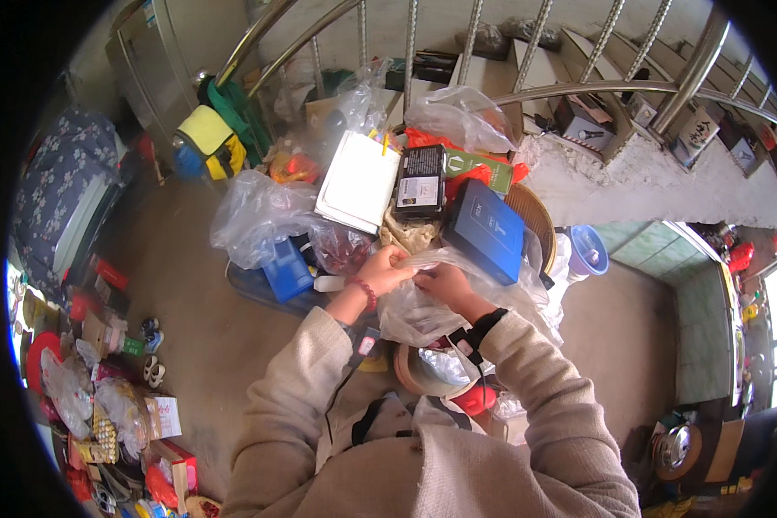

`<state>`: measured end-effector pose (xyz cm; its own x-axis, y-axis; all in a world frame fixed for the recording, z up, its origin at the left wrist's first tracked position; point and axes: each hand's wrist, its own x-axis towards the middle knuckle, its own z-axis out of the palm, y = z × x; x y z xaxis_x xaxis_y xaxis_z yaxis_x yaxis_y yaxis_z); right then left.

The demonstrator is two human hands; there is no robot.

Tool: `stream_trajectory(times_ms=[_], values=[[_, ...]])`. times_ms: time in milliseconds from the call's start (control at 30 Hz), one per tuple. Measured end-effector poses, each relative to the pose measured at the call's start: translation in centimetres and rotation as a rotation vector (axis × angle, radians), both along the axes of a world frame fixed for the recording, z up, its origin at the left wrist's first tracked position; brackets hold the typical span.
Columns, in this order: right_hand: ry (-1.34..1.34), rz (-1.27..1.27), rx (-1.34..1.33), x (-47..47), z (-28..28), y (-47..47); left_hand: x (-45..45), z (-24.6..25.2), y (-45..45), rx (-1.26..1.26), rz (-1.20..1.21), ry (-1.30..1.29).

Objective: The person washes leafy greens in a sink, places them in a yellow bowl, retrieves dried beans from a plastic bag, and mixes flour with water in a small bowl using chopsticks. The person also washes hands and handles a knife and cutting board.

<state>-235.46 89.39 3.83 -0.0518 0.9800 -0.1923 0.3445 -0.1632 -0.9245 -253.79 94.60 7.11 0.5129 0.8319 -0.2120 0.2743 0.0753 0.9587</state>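
Both my hands meet at the rim of a clear plastic bag (414, 317) before me. My left hand (383, 272) pinches its edge between thumb and fingers; a red bead bracelet circles that wrist. From the other side my right hand (445, 286) grips the same edge, its fingertips partly hidden by the film. Right of my hands lies a blue box (485, 230) with writing on its lid. A black box (421, 180) and a stack of white paper (357, 181) are just beyond, with a beige cloth (409, 233) between them and my hands.
A metal stair railing (589, 89) curves across the far side, with steps holding boxes behind it. A woven basket (532, 217) and a blue plastic bucket (588, 251) stand at right. A blue container (287, 270) lies left. Shoes (153, 372) and bagged goods line the left floor.
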Motion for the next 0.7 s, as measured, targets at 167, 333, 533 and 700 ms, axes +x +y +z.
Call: stream_trajectory(times_ms=[167, 333, 533, 700], values=[[0.944, -0.276, -0.27, 0.8, 0.5, -1.6, -0.4, 1.0, -0.3, 0.149, -0.051, 0.023], [1.285, -0.348, -0.311, 1.9, 1.8, -4.7, -1.0, 2.7, -1.4, 0.391, -0.071, 0.156], [1.44, -0.419, -0.184, 3.4, 4.5, -11.7, -0.7, 6.9, -5.1, 0.79, 0.04, 0.129], [1.512, -0.536, -0.072, 7.5, 5.4, -21.6, 6.2, 7.6, -13.0, 0.143, -0.252, -0.523]])
